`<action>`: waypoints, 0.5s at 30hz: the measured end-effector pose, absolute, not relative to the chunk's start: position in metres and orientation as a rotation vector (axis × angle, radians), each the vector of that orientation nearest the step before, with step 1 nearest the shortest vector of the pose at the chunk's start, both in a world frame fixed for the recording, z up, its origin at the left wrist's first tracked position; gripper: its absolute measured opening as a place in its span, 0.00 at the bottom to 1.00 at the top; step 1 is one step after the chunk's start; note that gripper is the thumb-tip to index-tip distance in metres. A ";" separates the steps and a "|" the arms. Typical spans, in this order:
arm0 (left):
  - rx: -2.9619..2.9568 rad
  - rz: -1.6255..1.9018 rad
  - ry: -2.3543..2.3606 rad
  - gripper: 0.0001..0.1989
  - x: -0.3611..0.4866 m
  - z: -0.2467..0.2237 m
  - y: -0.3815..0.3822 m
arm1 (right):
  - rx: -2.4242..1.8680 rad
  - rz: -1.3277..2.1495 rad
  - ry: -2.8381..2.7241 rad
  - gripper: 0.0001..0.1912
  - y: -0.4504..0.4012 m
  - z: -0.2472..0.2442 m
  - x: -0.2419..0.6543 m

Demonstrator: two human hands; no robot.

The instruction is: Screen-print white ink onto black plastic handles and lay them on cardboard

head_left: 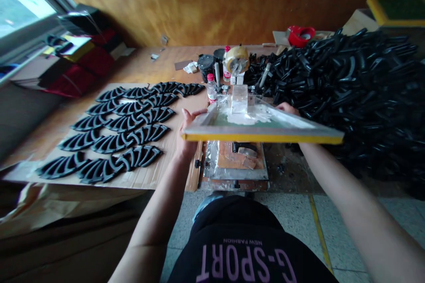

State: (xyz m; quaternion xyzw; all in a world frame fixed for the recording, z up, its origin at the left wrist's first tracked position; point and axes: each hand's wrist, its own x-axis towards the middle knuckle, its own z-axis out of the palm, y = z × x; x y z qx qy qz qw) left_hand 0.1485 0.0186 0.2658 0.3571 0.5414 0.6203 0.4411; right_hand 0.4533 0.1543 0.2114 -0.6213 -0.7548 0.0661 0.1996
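Note:
A screen-printing frame (262,136) with a yellow front edge is tilted up in front of me, white ink lying on its mesh. My left hand (190,130) grips its left side, thumb on top. At the far right side, my right hand (288,108) is closed on the frame, its fingers partly hidden behind the rim. A clear block (239,98) stands over the far part of the mesh. Beneath the raised front edge, a black curved plastic part (245,147) sits on a brown base board (226,157) wrapped in clear film.
Rows of black ribbed parts (129,137) cover cardboard at left. A large pile of black parts (348,79) fills the right side. Behind the frame stand bottles with red caps (211,88), dark tubs (206,65) and a tape roll (237,59). A red tape dispenser (300,36) lies farther back.

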 end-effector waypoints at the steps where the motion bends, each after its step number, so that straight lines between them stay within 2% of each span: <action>1: 0.877 1.592 1.269 0.34 0.150 0.275 0.029 | -1.725 0.228 -2.173 0.13 0.143 0.198 0.455; 4: 0.850 1.668 1.210 0.31 0.154 0.286 0.050 | -1.551 0.322 -2.478 0.11 0.103 0.156 0.438; 7: 0.760 1.672 1.267 0.29 0.169 0.268 0.038 | -1.511 0.342 -2.689 0.12 0.073 0.137 0.409; 11: 0.589 1.011 1.269 0.29 0.215 0.215 -0.019 | -1.683 0.439 -2.520 0.12 0.037 0.146 0.374; 13: 0.452 0.914 1.212 0.28 0.233 0.189 -0.045 | -1.445 0.472 -2.523 0.10 0.021 0.152 0.363; 15: 0.356 0.969 1.230 0.26 0.233 0.168 -0.056 | -1.090 0.566 -2.604 0.08 0.017 0.151 0.365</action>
